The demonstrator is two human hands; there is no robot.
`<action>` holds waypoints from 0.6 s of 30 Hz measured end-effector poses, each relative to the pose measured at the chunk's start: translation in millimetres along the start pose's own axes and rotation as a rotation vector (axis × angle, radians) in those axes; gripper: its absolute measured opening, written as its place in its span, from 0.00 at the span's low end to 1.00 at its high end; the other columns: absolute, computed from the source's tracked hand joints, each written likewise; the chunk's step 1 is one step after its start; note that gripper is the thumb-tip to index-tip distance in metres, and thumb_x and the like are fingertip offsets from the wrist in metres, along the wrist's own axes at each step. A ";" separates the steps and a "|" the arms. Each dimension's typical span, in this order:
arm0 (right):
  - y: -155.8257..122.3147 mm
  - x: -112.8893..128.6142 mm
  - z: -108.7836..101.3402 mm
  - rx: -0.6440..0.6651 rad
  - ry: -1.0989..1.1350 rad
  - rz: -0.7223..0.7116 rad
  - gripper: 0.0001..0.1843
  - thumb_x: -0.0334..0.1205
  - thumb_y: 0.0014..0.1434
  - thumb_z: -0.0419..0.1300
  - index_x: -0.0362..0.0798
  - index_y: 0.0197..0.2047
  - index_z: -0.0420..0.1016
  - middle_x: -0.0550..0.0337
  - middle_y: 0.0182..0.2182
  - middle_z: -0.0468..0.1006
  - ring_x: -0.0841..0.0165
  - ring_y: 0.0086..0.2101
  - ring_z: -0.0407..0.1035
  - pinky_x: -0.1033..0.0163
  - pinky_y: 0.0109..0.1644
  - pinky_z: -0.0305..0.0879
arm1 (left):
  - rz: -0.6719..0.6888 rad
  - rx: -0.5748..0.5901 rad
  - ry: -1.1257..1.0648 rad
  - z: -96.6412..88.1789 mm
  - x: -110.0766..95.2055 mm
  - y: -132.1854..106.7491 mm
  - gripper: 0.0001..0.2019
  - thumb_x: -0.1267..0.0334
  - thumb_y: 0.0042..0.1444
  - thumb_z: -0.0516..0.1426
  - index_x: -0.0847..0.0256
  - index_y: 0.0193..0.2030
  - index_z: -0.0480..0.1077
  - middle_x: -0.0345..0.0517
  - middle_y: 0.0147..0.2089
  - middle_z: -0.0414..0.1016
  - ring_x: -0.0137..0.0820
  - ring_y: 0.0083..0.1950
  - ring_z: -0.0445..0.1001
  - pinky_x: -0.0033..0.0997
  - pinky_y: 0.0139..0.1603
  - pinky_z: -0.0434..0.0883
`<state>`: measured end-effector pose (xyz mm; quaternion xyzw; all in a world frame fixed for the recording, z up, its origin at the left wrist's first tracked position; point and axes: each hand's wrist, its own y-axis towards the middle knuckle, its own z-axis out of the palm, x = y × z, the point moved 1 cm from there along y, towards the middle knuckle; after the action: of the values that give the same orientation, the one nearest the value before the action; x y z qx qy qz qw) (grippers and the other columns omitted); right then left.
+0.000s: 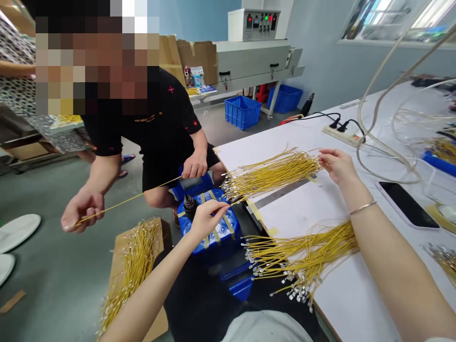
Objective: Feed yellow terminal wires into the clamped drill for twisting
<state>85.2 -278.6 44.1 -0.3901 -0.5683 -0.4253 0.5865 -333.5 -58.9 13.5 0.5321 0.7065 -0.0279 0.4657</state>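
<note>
Our hands stood well apart: the left hand (210, 219) pinched a yellow wire (235, 203) above a blue machine (217, 242), while the open right hand (337, 166) touched the end of a yellow wire bundle (274, 173) on the counter (320, 213). Nearer us lay a terminal-tipped bundle (299, 259), with another (133, 266) on a cardboard sheet (164, 232); the bundle by the right hand appeared still unfinished.

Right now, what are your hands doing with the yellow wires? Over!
Left hand pinching a yellow wire over the blue block. Right hand touching the end of a yellow wire bundle. Co-worker's hand on the far side of the block.
</note>
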 end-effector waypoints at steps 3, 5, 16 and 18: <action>9.1 -4.2 -27.2 -0.057 -0.016 0.011 0.14 0.30 0.41 0.71 0.47 0.31 0.72 0.63 0.24 0.72 0.75 0.26 0.67 0.71 0.28 0.67 | -0.079 0.018 -0.080 17.5 -8.7 14.7 0.12 0.56 0.64 0.57 0.60 0.38 0.79 0.45 0.31 0.80 0.30 0.31 0.76 0.27 0.32 0.71; 12.5 -9.4 -36.9 -0.069 -0.028 0.005 0.15 0.32 0.41 0.72 0.47 0.29 0.70 0.63 0.23 0.71 0.75 0.26 0.67 0.69 0.29 0.68 | -0.063 -0.033 -0.050 27.4 -14.2 23.0 0.10 0.59 0.63 0.58 0.59 0.42 0.79 0.47 0.39 0.80 0.34 0.40 0.78 0.32 0.41 0.74; -38.5 2.4 -135.4 0.272 -0.735 0.189 0.22 0.51 0.43 0.72 0.47 0.38 0.78 0.54 0.37 0.79 0.63 0.39 0.72 0.56 0.50 0.70 | 0.079 -0.038 0.157 45.1 -28.2 10.6 0.09 0.63 0.65 0.56 0.58 0.49 0.75 0.50 0.52 0.72 0.39 0.56 0.71 0.42 0.57 0.71; -49.5 4.7 -152.5 0.384 -0.950 0.215 0.25 0.57 0.43 0.70 0.46 0.37 0.79 0.53 0.36 0.79 0.61 0.40 0.72 0.56 0.50 0.68 | 0.073 -0.006 0.149 48.8 -29.8 13.4 0.09 0.63 0.65 0.56 0.58 0.48 0.76 0.49 0.51 0.73 0.39 0.56 0.72 0.42 0.57 0.71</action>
<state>89.6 -438.8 39.9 -0.4816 -0.7962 -0.0269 0.3652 -292.4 -100.8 12.6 0.5567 0.7194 0.0307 0.4142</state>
